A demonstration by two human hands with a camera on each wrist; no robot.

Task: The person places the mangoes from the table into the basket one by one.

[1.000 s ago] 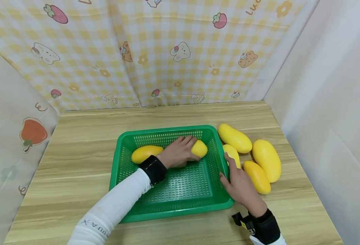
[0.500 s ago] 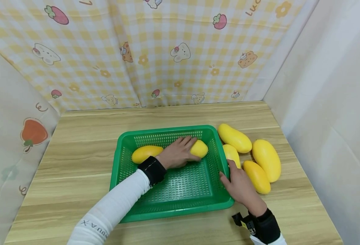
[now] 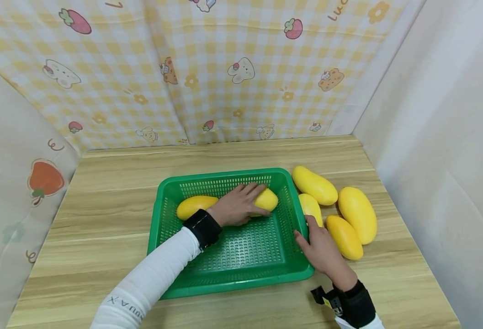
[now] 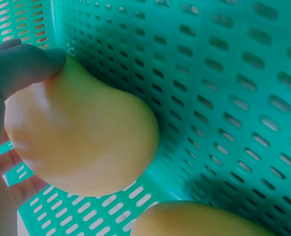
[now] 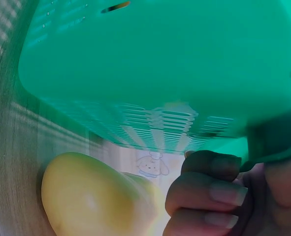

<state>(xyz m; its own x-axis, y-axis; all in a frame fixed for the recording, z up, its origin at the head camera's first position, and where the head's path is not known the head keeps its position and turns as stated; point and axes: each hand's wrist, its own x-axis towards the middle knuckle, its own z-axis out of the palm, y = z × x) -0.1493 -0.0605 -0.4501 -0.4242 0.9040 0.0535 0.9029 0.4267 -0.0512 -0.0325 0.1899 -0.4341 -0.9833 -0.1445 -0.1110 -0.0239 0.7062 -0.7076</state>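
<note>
We see the left hand (image 3: 237,205) inside the green basket (image 3: 225,281), its fingers curled over a mango (image 3: 267,199) that lies near the basket's far right corner. The left wrist view shows thumb and fingers wrapped round that mango (image 4: 81,137), which sits on the basket floor close to the perforated wall. A second mango (image 3: 195,205) lies in the basket near its far left corner, just beside the left wrist.

The right hand (image 3: 321,249) sits at the basket's right rim. The thumb lies over the rim on the inner side while the fingers curl against the outer wall, so the hand grips the rim; the right wrist view shows the curled fingers (image 5: 209,187) under the green edge.

Four more mangoes lie on the table (image 3: 114,183) near its right edge, outside the basket. One (image 3: 310,208) is just beside the basket wall and the right hand's fingertips. Another (image 3: 314,185) lies further back, one (image 3: 345,236) nearer, and the largest (image 3: 358,214) is furthest right.
</note>
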